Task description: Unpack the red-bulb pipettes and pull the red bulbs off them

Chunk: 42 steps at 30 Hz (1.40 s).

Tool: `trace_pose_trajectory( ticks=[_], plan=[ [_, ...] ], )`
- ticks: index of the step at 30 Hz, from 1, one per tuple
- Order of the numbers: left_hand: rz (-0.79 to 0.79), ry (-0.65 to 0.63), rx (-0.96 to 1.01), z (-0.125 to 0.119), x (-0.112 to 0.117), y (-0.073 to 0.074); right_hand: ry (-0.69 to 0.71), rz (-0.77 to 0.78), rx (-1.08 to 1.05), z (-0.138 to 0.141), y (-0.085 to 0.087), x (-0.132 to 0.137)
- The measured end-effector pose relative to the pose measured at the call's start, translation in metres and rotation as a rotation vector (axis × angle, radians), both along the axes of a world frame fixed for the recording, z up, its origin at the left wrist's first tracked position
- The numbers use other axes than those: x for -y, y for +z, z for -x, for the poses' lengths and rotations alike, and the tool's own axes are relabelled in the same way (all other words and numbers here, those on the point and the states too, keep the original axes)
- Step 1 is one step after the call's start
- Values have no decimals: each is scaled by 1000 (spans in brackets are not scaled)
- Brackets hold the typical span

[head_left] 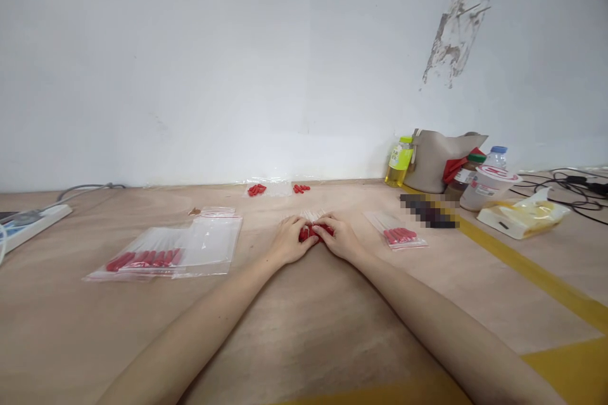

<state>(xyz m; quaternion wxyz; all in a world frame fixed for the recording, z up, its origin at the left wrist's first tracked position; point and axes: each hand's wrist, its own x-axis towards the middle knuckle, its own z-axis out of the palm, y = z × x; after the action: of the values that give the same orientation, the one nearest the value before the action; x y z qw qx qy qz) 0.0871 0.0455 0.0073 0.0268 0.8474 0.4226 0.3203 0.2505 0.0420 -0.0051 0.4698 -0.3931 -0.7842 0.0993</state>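
Reaching forward, forearms [228, 304] angled inward, hands [292, 239] [344, 238] close together, curled around red pieces [304, 232].

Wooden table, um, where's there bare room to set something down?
Bare table lies between the left forearm and right forearm, and at the near left, bordered by the left forearm and the left bags of red pieces. Crowded: the far right, with beige bag, bottles, cup and soft pack.

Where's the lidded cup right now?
In the head view, the lidded cup stands on the right, between the green-capped jar and the yellow packet.
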Motion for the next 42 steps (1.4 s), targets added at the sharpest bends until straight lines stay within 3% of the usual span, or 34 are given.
trace_pose_trajectory(
  ticks=[8,13,18,29,36,42],
  plan=[
    [7,55,87,5,-2,-5,-29,-18,-73,5,2,1],
    [21,100,112,11,3,-5,23,-27,42,8,1,1],
    [-46,108,35,10,7,-7,-56,-83,138,7,0,2],
    [90,-78,29,28,-9,-8,-101,-68,18,3,-5,2],
    [70,-102,4,34,-10,-6,-194,-99,-13,3,-3,2],
    [111,-55,67,34,-9,-8,-374,-134,-4,-16,11,0]
  ],
)
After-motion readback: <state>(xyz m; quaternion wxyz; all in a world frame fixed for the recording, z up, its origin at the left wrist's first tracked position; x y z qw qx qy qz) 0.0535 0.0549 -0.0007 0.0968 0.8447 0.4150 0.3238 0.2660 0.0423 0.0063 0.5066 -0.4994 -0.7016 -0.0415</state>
